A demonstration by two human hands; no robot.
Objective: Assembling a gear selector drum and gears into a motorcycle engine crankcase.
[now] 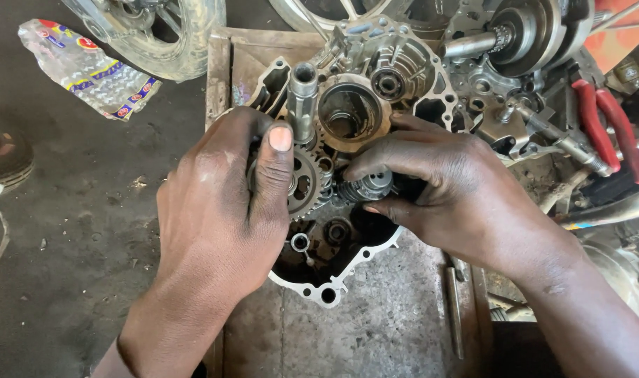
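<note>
Grey cast-aluminium engine crankcase half (347, 276), irregular outline with bolt lugs and greasy dark interior, lay open-side up on a shallow rusty metal tray (375, 329) with a gritty, oil-stained floor. Inside the case sat a steel toothed gear with round lightening holes (307, 183) on a tall smooth steel splined shaft (304, 101) standing upright, and just beside it a smaller ridged steel gear cluster (367, 186). A round brass-toned bearing bore (349, 112) showed behind them, and a small bearing (389, 84) further back. Left hand (221, 203) came in from below, knuckles up, fingers curled round the holed gear with the thumb pressed flat over its face, gripping it. Right hand (438, 178) reached from the right side, wrist bent, index finger stretched over the top and thumb under, pinched closed on the small gear cluster; the two hands were near but not touching. Right of the case lay another grey engine part with a crank shaft stub (505, 38), red-handled pliers (610, 122), and a steel socket tool (578, 150). On the dark dusty concrete floor (74, 231) lay a crumpled clear plastic wrapper with coloured print (88, 66), beside a worn dusty tyre (172, 35).
</note>
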